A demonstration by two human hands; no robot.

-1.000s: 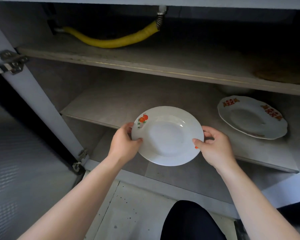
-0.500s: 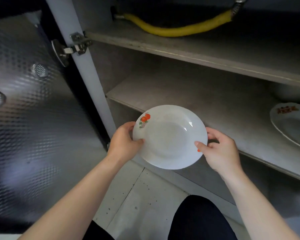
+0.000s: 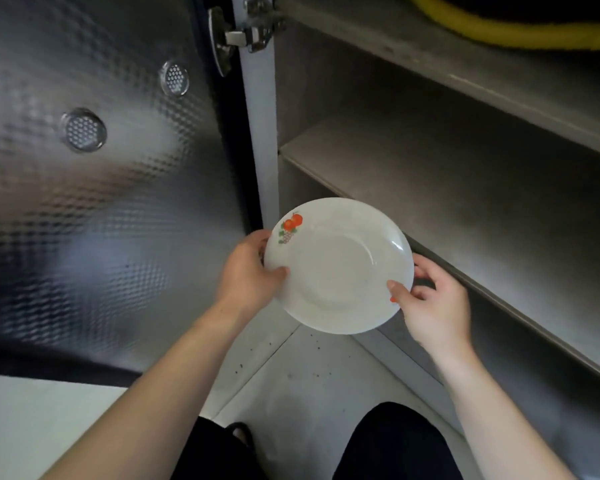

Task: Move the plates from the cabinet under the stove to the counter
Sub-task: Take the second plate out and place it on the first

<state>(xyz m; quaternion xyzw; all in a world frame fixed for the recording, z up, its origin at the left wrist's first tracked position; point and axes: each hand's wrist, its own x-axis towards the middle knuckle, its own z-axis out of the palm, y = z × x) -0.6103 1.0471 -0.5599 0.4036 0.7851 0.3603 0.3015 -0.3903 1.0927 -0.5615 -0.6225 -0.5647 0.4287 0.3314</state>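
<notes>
A white plate (image 3: 340,268) with an orange fruit print near its rim hangs in the air in front of the open cabinet, outside the shelves. My left hand (image 3: 248,273) grips its left rim, thumb on top. On the opposite side my right hand (image 3: 433,301) pinches the right rim, thumb on the upper face and fingers underneath. The plate is roughly level, tilted slightly toward me. No other plate is in view.
The open cabinet door (image 3: 94,188), lined with embossed metal and two round vents, stands at the left. A hinge (image 3: 246,34) sits at the top. Two grey shelves (image 3: 465,188) run right, a yellow hose (image 3: 506,29) lies on the upper one. My knees and the tiled floor (image 3: 312,379) are below.
My view has swung left and the plate has come out of the cabinet toward the door side. The patterned plate on the shelf has left the view. Both hands keep their grip.
</notes>
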